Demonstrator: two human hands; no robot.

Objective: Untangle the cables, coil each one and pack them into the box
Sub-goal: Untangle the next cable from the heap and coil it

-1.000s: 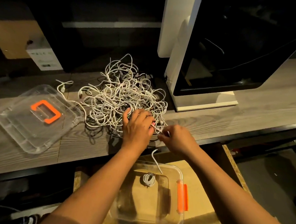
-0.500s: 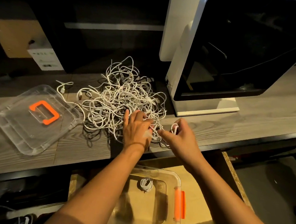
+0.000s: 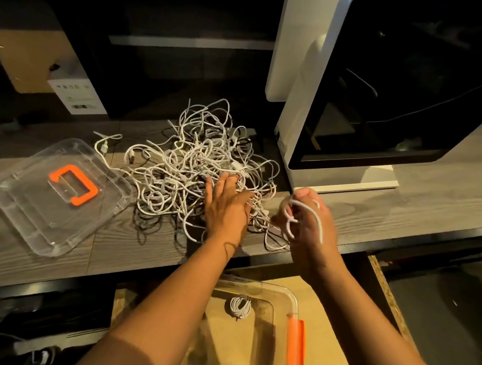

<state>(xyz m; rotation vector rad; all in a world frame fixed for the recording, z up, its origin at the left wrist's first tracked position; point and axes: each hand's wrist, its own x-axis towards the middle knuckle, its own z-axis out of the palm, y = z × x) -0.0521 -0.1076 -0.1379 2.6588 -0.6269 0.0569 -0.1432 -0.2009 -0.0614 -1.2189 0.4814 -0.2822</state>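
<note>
Reaches forward with both bare forearms, left forearm [image 3: 176, 291] angled up towards the right, right forearm [image 3: 367, 317] angled up towards the left, wrists near each other but apart. Lays the left hand [image 3: 227, 207] palm down, back upward, fingers [image 3: 225, 182] straight and slightly spread, pressing on the near edge of the tangled heap of thin white cables [image 3: 184, 173]. Holds the right hand [image 3: 308, 223] just beside the left fingers, on their thumb side, with its own fingers curled. Grips one thin white cable strand [image 3: 315, 215], looped over those curled fingers and trailing from beneath them back towards the heap under the left fingertips.
</note>
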